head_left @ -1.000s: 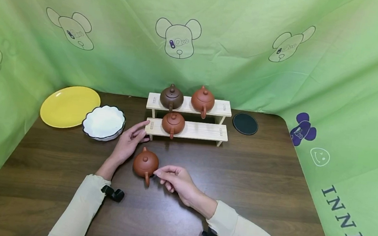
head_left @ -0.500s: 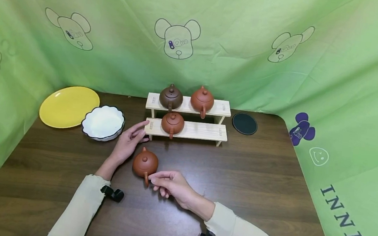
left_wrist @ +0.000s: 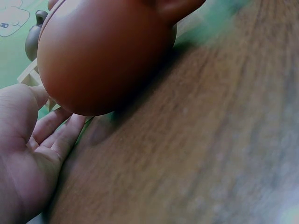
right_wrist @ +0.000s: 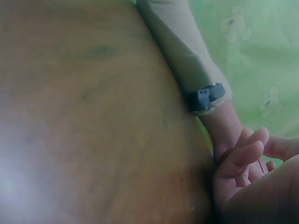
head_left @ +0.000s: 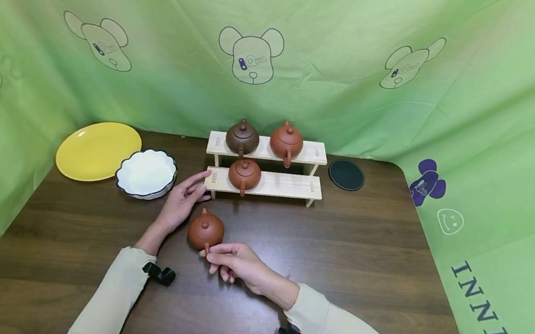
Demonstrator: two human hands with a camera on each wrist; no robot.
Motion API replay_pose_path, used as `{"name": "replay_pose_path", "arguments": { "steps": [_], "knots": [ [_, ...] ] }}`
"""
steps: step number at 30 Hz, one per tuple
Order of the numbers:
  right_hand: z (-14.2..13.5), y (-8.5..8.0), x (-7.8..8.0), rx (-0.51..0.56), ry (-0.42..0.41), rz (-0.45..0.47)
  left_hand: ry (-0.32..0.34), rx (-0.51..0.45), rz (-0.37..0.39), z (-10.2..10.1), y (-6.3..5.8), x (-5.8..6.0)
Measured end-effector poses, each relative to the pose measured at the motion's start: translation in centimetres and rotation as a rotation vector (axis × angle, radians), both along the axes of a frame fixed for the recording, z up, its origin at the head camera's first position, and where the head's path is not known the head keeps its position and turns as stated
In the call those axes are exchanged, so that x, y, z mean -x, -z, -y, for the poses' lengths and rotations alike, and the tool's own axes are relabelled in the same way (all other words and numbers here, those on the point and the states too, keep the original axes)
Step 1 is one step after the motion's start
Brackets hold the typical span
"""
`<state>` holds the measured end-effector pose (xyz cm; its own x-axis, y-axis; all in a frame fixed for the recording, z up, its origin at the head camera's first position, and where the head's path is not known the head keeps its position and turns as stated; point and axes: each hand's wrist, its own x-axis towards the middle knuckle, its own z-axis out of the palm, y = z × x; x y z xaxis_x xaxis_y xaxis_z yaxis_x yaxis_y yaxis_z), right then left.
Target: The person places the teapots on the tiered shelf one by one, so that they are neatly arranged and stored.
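A reddish-brown teapot (head_left: 206, 230) sits on the table in front of the shelf, its spout pointing away and its handle toward me. My right hand (head_left: 239, 263) pinches that handle between thumb and fingers. My left hand (head_left: 181, 201) reaches past the pot's left side, fingers fairly straight, fingertips at the left end of the lower wooden shelf (head_left: 290, 186). On that shelf, toward the left, stands another reddish-brown teapot (head_left: 245, 173). The pot's body (left_wrist: 107, 56) fills much of the left wrist view and hides part of the left fingers.
The upper shelf (head_left: 318, 153) bears a dark brown teapot (head_left: 242, 138) and an orange-brown teapot (head_left: 287, 140). A black round coaster (head_left: 347, 175) lies right of it. On the left are a white scalloped bowl (head_left: 147, 173) and a yellow plate (head_left: 98, 151). A green curtain (head_left: 339, 59) surrounds the table.
My right hand has moved left from beside the front teapot to its handle and now pinches it. The left hand and the teapots have stayed in place.
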<state>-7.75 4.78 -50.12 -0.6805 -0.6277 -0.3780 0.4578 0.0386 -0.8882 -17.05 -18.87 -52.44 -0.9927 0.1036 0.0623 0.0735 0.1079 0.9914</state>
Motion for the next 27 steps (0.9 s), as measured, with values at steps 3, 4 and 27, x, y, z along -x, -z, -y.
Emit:
{"name": "replay_pose_path", "arguments": {
  "steps": [3, 4, 27],
  "knots": [
    [0.16, -0.10, 0.17, -0.001, -0.029, -0.001, 0.001, -0.003, 0.004, 0.02, 0.04, 0.04],
    [0.22, -0.15, 0.21, 0.002, -0.037, 0.003, 0.001, -0.006, 0.002, 0.03, 0.05, 0.04],
    [0.10, -0.19, 0.64, -0.032, 0.024, -0.084, 0.003, -0.040, -0.027, -0.03, 0.32, 0.21]
  ]
}}
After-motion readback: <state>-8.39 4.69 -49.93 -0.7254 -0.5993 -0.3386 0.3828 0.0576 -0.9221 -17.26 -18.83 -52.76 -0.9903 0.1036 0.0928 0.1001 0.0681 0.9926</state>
